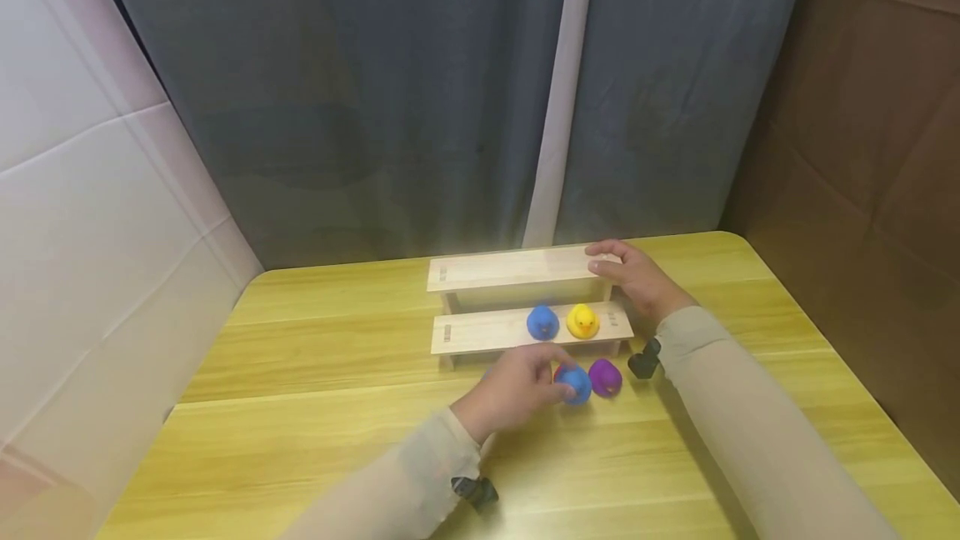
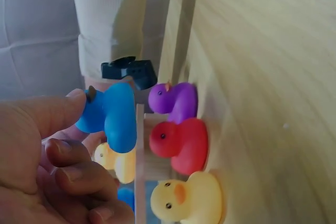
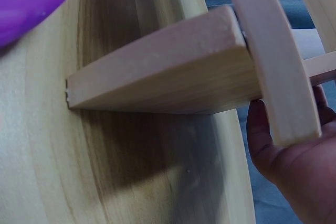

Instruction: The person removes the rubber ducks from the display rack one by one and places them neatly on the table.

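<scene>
My left hand [image 1: 517, 390] pinches a blue rubber duck [image 2: 121, 116] between thumb and fingers, just in front of the two-tier wooden shelf [image 1: 510, 269]. Below it on the table stand a purple duck [image 1: 605, 377], a red duck [image 2: 181, 145] and a yellow duck [image 2: 189, 200]; in the head view the hand hides that yellow one. My right hand [image 1: 637, 277] holds the right end of the upper tier, thumb and index finger over the board. The right wrist view shows its fingers [image 3: 260, 129] partly hidden behind the wood.
On the lower tier sit another blue duck [image 1: 542, 322] and another yellow duck [image 1: 582, 321], toward its right end. The yellow wood-grain table [image 1: 300, 415] has a dark curtain [image 1: 360, 107] behind it, a white panel [image 1: 90, 190] at left and a brown one [image 1: 862, 148] at right.
</scene>
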Action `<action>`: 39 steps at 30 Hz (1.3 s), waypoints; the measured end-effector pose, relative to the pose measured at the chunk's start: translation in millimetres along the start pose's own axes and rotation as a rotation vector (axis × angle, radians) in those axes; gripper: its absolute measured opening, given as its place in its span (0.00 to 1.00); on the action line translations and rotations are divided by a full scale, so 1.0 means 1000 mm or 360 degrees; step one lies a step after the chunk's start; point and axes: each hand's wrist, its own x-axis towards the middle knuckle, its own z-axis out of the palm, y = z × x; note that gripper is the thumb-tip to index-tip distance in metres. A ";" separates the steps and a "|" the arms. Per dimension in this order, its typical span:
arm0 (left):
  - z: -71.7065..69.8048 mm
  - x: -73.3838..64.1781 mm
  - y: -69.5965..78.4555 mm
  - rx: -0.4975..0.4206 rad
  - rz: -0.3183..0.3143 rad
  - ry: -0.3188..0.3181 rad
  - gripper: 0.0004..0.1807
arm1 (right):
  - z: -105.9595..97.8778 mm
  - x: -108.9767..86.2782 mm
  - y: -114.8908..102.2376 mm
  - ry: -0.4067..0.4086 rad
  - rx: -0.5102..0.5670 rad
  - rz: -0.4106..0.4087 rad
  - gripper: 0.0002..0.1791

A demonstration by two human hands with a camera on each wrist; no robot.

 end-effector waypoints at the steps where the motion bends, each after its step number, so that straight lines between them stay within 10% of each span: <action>1: 0.001 0.000 0.000 -0.0003 0.0002 -0.0002 0.09 | 0.000 0.000 0.000 -0.0003 -0.0006 0.0001 0.23; 39: 0.040 0.008 -0.004 0.0096 0.0006 -0.0072 0.08 | 0.001 -0.002 0.000 0.0016 -0.0003 0.0020 0.23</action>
